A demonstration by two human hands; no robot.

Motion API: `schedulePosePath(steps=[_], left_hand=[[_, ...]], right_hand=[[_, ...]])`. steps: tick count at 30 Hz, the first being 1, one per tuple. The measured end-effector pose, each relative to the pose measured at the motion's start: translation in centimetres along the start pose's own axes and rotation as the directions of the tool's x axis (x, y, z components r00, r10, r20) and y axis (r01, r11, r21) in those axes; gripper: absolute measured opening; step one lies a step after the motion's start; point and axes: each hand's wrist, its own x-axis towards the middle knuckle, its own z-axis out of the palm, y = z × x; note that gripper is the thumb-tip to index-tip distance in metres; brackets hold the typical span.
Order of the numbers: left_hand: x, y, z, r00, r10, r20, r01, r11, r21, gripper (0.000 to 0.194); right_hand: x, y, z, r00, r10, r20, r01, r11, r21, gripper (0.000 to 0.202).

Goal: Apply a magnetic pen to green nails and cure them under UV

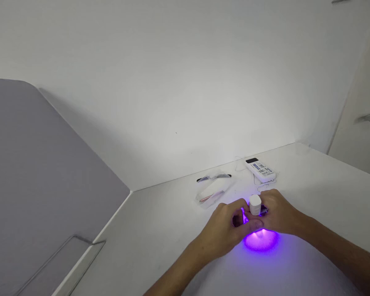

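Both my hands are close together over the white table, around a small lamp with a white rounded-square top that casts purple light. My left hand is closed, its index finger beside the white top and its thumb stretched across below it. My right hand curls in from the other side with bent fingers, partly hidden behind the lamp. Something dark and narrow shows between the white top and that hand; I cannot make out what it is. A bright purple patch of light lies on the table just below the hands.
Behind my hands lies a white power bank with a black end, a printed label and a thin white cable. Left of it are a clear plastic bag, a pinkish pen-like stick and dark-tipped pieces. A grey panel borders the left side.
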Motion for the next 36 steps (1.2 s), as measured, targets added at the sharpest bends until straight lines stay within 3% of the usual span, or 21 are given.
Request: schedulePosePath(steps=[15, 24, 30, 36], left_hand=[[-0.1, 0.3, 0.1, 0.999, -0.036, -0.019, 0.036, 0.999, 0.021, 0.021], [0.0, 0.1, 0.1, 0.997, -0.055, -0.06, 0.059, 0.996, 0.067, 0.029], [-0.1, 0.5, -0.4, 0.998, -0.027, -0.063, 0.037, 0.985, 0.167, 0.034], [-0.1, 0.3, -0.5, 0.999, 0.009, -0.031, -0.002, 0.975, 0.222, 0.033]], right_hand=[[-0.2, 0.8, 0.5, 0.994, -0.075, -0.08, 0.07, 0.995, -0.065, 0.02], [-0.1, 0.6, 0.5, 0.992, -0.072, -0.104, 0.063, 0.995, -0.082, 0.037], [-0.1, 0.0, 0.3, 0.993, -0.028, -0.119, 0.022, 0.999, -0.05, 0.034], [-0.2, -0.1, 0.4, 0.988, -0.067, -0.139, 0.057, 0.996, -0.074, 0.029]])
